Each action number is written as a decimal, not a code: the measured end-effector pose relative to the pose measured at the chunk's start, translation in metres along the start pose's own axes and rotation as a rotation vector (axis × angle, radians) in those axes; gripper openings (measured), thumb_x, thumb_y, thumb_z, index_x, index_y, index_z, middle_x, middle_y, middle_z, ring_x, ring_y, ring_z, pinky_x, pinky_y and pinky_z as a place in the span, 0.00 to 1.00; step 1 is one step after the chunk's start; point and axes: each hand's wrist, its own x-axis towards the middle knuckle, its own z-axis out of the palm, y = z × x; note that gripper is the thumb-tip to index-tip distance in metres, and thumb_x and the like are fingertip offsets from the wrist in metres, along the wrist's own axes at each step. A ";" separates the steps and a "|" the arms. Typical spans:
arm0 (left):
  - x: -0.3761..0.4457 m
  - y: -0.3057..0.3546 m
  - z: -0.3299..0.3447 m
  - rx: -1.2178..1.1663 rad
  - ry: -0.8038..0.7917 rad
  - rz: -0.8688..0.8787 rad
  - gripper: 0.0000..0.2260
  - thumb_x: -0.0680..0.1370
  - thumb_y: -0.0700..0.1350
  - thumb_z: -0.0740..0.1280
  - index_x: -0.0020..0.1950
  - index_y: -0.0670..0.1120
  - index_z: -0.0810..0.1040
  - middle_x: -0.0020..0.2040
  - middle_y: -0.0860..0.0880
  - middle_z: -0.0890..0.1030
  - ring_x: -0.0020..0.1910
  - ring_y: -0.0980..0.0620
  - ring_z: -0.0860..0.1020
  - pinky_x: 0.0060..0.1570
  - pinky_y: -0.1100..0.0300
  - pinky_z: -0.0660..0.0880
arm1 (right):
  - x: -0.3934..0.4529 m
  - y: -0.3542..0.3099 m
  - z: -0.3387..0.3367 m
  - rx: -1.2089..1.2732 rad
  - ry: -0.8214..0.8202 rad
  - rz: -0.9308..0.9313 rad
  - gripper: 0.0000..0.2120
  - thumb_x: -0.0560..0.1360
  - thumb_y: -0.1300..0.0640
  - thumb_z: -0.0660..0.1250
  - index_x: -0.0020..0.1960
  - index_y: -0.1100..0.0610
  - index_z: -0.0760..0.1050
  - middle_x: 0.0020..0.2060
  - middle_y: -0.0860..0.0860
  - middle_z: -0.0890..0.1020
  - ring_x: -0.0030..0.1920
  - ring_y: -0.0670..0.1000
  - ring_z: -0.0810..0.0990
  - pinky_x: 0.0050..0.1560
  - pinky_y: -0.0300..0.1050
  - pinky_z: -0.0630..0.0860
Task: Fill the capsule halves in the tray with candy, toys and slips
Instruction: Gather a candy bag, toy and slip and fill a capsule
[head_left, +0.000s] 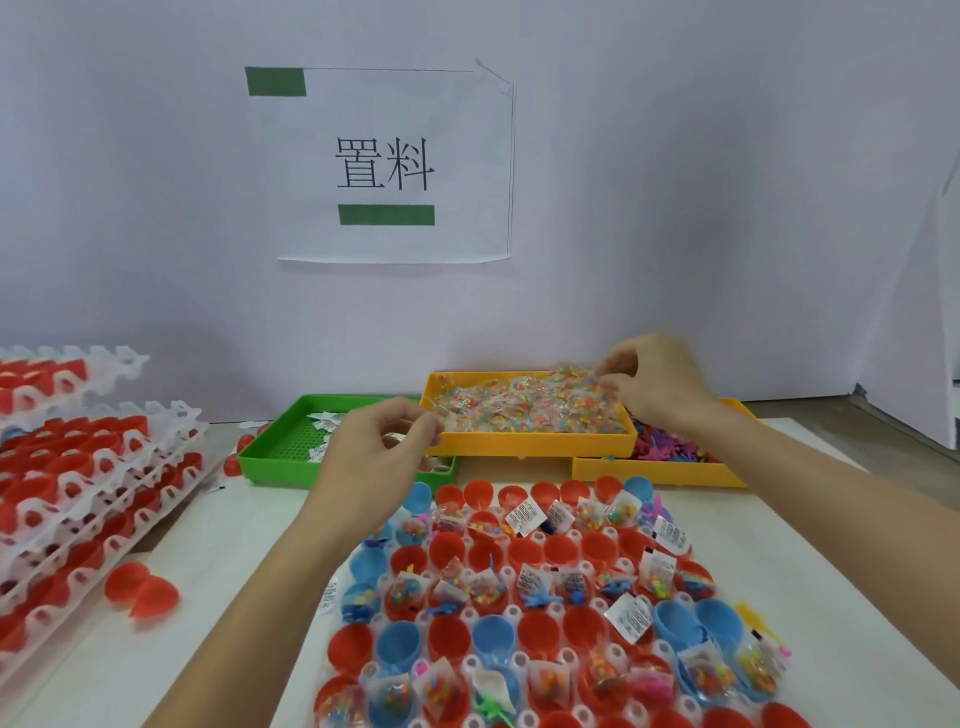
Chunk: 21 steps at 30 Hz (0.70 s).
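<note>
Centrally, the capsule tray (511, 616) is shown part-filled (several red and blue halves bare). Candy packets are pinched from the yellow bin (530, 444) by the right hand (657, 384); the left hand (376, 447), fingers curled, appears to hold a small slip. One packet should be lifted singly.

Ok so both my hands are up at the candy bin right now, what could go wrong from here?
The yellow candy bin sits stacked on the green tray and the toy bin; tugging packets with your right hand might tip it. Your forearms cross above the capsule tray, so dropping them could knock upright slips and packets out. Some red halves look empty and could get skipped.
</note>
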 end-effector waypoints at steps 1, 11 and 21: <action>0.000 0.001 0.001 0.008 -0.016 0.009 0.08 0.79 0.43 0.65 0.42 0.46 0.82 0.40 0.49 0.84 0.32 0.58 0.81 0.30 0.70 0.73 | -0.001 -0.002 0.000 0.005 0.012 -0.009 0.04 0.75 0.63 0.72 0.43 0.56 0.84 0.35 0.47 0.82 0.38 0.43 0.79 0.39 0.33 0.70; -0.005 0.007 0.006 0.041 -0.110 0.035 0.08 0.79 0.46 0.65 0.42 0.50 0.82 0.39 0.49 0.84 0.34 0.57 0.82 0.29 0.68 0.74 | -0.011 -0.013 0.001 0.019 0.084 -0.055 0.05 0.76 0.61 0.71 0.47 0.60 0.86 0.41 0.53 0.86 0.40 0.48 0.81 0.46 0.42 0.75; -0.008 0.011 0.013 0.031 -0.145 0.072 0.11 0.76 0.50 0.70 0.57 0.57 0.77 0.50 0.56 0.83 0.41 0.55 0.84 0.40 0.55 0.82 | -0.044 -0.055 0.004 0.349 -0.154 -0.188 0.06 0.73 0.60 0.75 0.49 0.55 0.82 0.40 0.49 0.87 0.41 0.44 0.85 0.48 0.36 0.80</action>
